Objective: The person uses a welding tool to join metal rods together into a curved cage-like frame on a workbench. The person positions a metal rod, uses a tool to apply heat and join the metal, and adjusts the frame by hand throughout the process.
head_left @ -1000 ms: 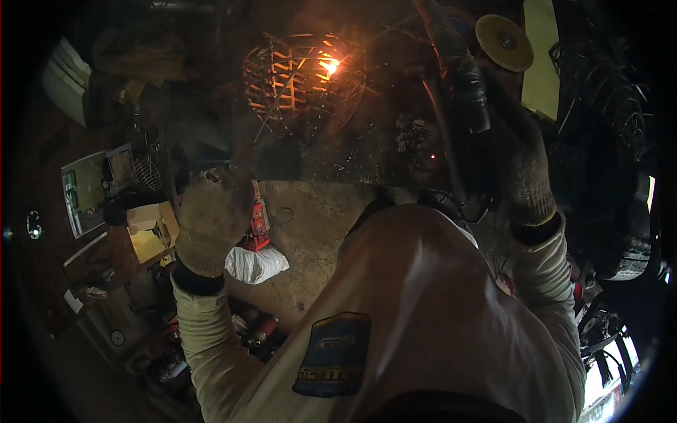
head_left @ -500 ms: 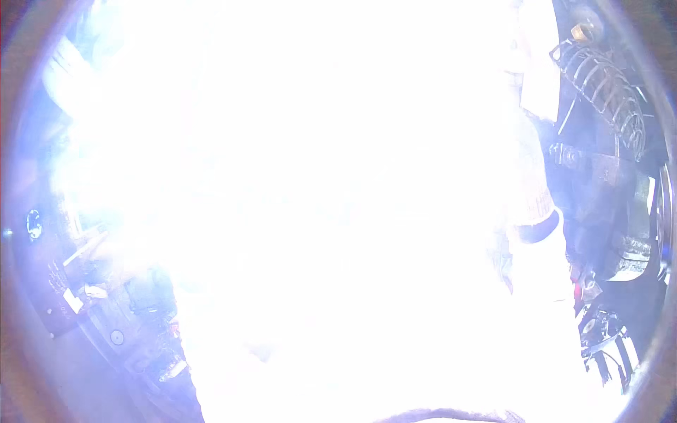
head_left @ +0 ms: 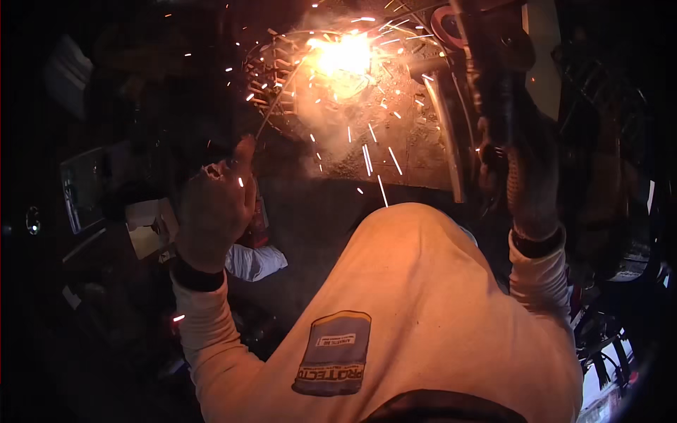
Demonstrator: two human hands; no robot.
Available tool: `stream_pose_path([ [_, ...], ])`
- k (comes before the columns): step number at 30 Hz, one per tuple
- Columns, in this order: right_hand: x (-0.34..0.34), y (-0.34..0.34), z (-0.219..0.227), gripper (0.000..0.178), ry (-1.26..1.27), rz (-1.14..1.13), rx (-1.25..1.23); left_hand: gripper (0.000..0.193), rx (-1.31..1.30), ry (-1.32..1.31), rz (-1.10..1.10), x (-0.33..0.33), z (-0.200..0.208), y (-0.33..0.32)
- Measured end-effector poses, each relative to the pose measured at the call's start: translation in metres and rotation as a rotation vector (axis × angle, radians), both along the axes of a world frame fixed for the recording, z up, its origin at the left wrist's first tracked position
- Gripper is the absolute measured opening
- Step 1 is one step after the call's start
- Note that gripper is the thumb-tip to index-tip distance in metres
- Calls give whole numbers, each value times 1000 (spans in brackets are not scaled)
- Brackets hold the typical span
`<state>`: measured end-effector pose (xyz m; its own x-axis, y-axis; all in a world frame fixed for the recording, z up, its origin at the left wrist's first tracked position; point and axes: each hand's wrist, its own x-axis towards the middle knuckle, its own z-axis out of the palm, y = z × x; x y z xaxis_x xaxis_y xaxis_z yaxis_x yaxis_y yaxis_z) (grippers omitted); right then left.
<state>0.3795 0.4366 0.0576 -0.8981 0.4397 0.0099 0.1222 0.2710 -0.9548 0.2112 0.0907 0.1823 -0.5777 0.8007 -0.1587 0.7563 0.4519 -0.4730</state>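
Note:
My gloved left hand point(head_left: 211, 211) is closed on a welding electrode holder. Its thin rod point(head_left: 282, 95) slants up and to the right to a bright arc point(head_left: 345, 53) on a round metal grid piece point(head_left: 271, 77). Sparks and smoke spread from the arc over the dark bench top point(head_left: 395, 148). My gloved right hand point(head_left: 532, 190) is raised at the right and wrapped around a dark upright tool handle point(head_left: 501, 106). What the handle belongs to is lost in shadow. My light long-sleeved top fills the lower middle.
A curved metal strip point(head_left: 444, 134) stands on edge just right of the sparks. A white cloth point(head_left: 254, 261), a red can point(head_left: 257, 218) and an open box point(head_left: 148, 225) lie below my left hand. Dark clutter fills the left and right edges.
One second ago the grid only glowed. Half a second ago a white flash filled the picture. Now the arc burns with sparks flying, and my left hand is slightly higher.

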Motion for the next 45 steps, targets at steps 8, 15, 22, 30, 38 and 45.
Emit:
stream_pose_path([
  [8, -5, 1, 20, 35, 250, 43, 871, 43, -186, 191, -196, 4, -12, -53],
  [15, 2, -15, 19, 33, 137, -180, -472, 35, -109, 55, -220, -6, -10, -40],
  [22, 9, -13, 16, 44, 62, -126, -356, 25, -38, -42, -293, -1, 22, -19],
  [30, 14, -17, 24, 53, 123, -205, -618, 31, 381, -560, 264, 40, 63, -18],
  [38, 22, -8, 16, 53, 115, -91, -357, 17, 137, -468, -204, 36, 60, 9],
  [45, 27, -13, 12, 54, 172, -144, -640, 18, -62, -324, -394, 6, 54, 45],
])
